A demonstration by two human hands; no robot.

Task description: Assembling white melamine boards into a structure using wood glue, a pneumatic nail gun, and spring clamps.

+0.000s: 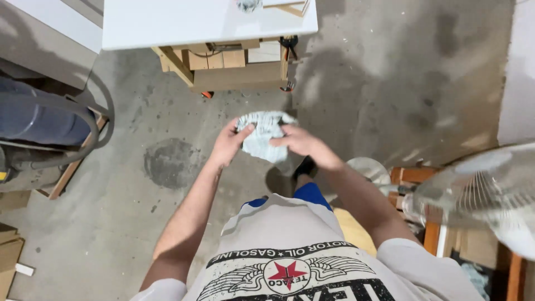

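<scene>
Head view, looking straight down the person's front: both bare hands meet at the middle of the frame around a crumpled cloth (264,135), pale grey-white and soft, bunched into an irregular lump with deep folds and a faint dark speckling along its upper edge. The cloth is held in the air above the concrete floor (167,167), just below the edge of the white tabletop (184,22). Its long axis runs roughly from the upper left, by the left hand, down to the lower right, where a loose corner hangs toward the person's body.

The left hand (229,144) closes on the cloth's left side, thumb on top and fingers curled beneath, pinching the fabric. The right hand (301,142) grips the right side, fingers pressed onto the folds, so the cloth is pulled between the two.

The floor is rough grey concrete, mottled with dark stains and one round darker patch. The tabletop is smooth and glossy, resting on a bare wooden frame (234,69) of squared timber. At the left sits a blue-grey drum with a ribbed grey hose (83,120) looping round it. At the lower right a fan (490,195) shows its round wire guard, blurred.
</scene>
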